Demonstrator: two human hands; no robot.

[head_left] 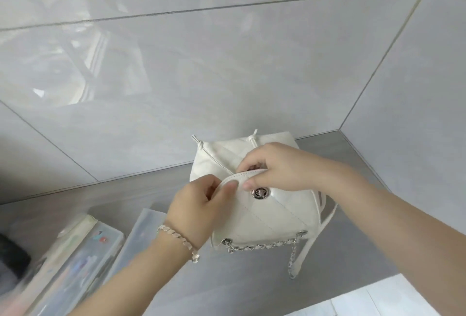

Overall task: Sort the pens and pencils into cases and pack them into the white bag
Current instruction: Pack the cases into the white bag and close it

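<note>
The white bag [262, 204] stands on the grey tabletop [141, 197] against the tiled wall [227, 63], its silver clasp [259, 192] facing the camera; both hands work at its flap [242, 175]. The left hand [199, 204] pinches the flap's rim just left of the clasp, thumb on top; the right hand [274, 167] is closed on the same rim just above the clasp, fingers curled under it; neither holds anything else. Two clear cases [83, 260] lie left of the bag, near its base, blurred, with coloured contents I cannot make out; a dark thing [12, 250] sits further left of the bag at the frame edge; a chain [264, 245] runs along the bag's foot and hangs to its right.

The step looks like opening the bag so the cases can go in; to do it well, lift the flap evenly with both hands and fold it right back over the far side of the bag, so that it does not drop shut again; keep one hand on the bag while the other reaches for a case, since the soft body may tip or slump; whether the drawstring [201, 148] at the top of the bag needs loosening I cannot tell.
</note>
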